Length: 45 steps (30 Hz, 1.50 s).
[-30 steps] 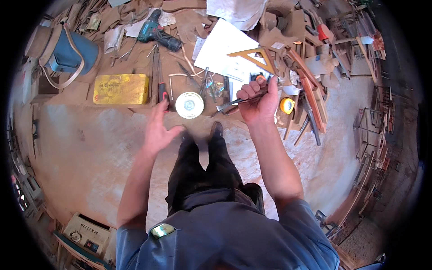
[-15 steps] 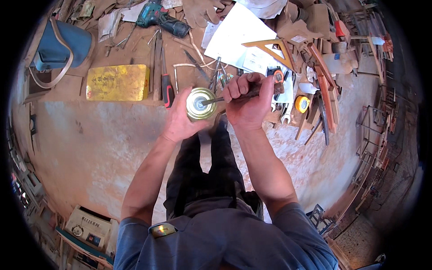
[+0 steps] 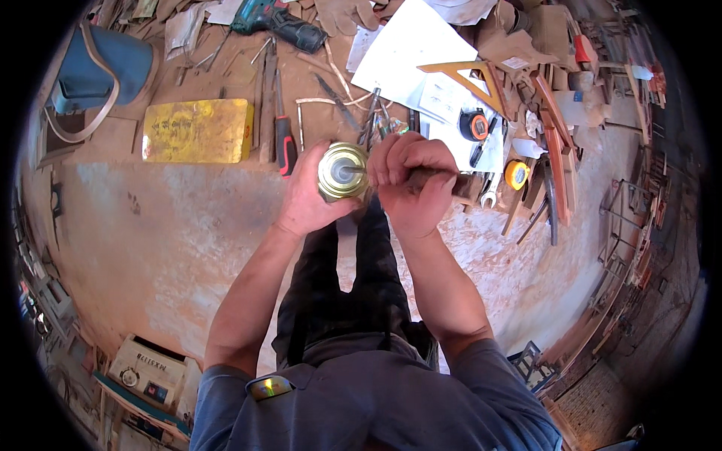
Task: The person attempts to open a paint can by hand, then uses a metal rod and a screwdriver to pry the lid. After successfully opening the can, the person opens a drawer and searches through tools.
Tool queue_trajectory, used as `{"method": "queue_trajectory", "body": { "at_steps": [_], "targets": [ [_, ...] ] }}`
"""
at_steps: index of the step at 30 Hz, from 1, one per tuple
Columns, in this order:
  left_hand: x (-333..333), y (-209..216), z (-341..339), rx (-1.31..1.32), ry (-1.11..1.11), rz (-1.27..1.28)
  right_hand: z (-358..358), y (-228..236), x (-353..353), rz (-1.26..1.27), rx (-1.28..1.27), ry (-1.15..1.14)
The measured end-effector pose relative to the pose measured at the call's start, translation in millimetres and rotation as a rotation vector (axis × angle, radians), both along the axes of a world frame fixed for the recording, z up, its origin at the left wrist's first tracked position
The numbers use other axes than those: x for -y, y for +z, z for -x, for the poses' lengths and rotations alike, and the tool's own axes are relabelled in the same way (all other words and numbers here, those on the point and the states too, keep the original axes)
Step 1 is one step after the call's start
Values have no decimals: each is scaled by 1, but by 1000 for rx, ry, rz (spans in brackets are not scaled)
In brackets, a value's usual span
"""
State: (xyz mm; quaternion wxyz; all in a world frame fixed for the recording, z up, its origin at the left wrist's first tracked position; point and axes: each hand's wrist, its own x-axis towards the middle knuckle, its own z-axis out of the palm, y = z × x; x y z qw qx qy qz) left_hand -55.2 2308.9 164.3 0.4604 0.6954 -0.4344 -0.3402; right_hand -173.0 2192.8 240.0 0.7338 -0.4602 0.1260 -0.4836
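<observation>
My left hand (image 3: 302, 197) is wrapped round a can with a gold-coloured rim (image 3: 331, 189), held in front of the bench edge, its round top facing up. Over the can, the fingers of my right hand (image 3: 410, 180) close on a thin dark stick-like tool (image 3: 353, 170). The tip of this tool reaches into the can's round opening. My fingers cover most of the tool, so its exact kind cannot be told. A red-and-black screwdriver (image 3: 286, 146) lies on the bench, just beyond my left hand.
On the bench lie a yellow box (image 3: 197, 131), a drill (image 3: 278, 26), white papers (image 3: 410, 52), a yellow set square (image 3: 492, 90), an orange-and-black tape measure (image 3: 474, 125) and a yellow one (image 3: 517, 174). A blue container (image 3: 105, 68) stands at far left, wood strips (image 3: 553, 143) at right.
My right hand has moved closer to the can and now hides more of the tool. Slightly shifted right in the picture, the can stays in my left hand.
</observation>
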Motion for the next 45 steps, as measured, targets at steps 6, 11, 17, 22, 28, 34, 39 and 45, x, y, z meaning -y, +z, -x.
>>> {"method": "queue_trajectory", "body": {
  "at_steps": [6, 11, 17, 22, 28, 34, 39, 45],
  "targets": [
    [4, 6, 4, 10, 31, 14, -3, -1, -10, 206, -50, -31],
    [5, 0, 6, -71, 44, 26, -1, 0, -9, 42, -22, -45],
    [3, -6, 5, 9, 45, 88, -1, -3, -8, -91, -32, -56],
    [1, -12, 7, -11, 52, 89, -2, 1, 2, -400, -36, -104],
    [-1, -18, 9, -19, 70, 99, -5, 6, 3, -513, -51, -121],
    [0, -18, 8, -18, 67, 146, -6, 4, 18, -774, -8, -199],
    [-1, -17, 9, -13, 58, 111, -7, 5, 17, -756, -22, -159],
    [-3, -24, 9, -28, 67, 140, -10, 9, 10, -662, -43, -167]
  ]
}}
